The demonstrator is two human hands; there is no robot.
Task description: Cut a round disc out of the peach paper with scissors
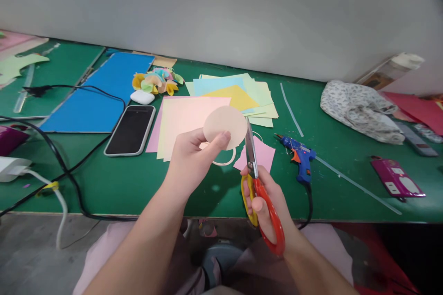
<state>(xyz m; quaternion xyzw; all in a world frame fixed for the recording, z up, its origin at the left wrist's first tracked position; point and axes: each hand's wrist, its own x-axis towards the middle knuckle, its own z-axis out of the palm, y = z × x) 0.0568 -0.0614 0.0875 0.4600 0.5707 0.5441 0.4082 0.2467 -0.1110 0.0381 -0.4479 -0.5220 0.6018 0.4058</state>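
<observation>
- My legs (107, 251) are nearest, under the edge of the green table (114, 182).
- My right hand (268, 198) is curled around the scissors (256, 180), with my thumb in the red loop and some fingers in the yellow one.
- My left hand (194, 161) is pinched on a round paper (224, 122), thumb on the front and the other fingers mostly hidden behind.
- The round paper is up above the table, in front of me. The scissor blades point away from me at its right edge. I can't tell if they touch it.
- Just past my left hand is a thin paper ring (232, 158). Beyond the scissors lies a pink scrap (265, 154).
- To the right is a blue glue gun (304, 161), and a clear glue stick (363, 189) reaches out from behind it. A purple box (398, 177) is further right.
- On the left are a phone (130, 130) and, just past it, a white case (142, 97).
- Past my hands are square papers (187, 120), then more papers (235, 94) in blue, yellow and green.
- Beside those, to the left, are bright paper petals (157, 81) in a bunch.
- Far off to the right is a flowery cloth (356, 108), by a bottle (391, 71).
- The grey wall (221, 18) is at the back.
</observation>
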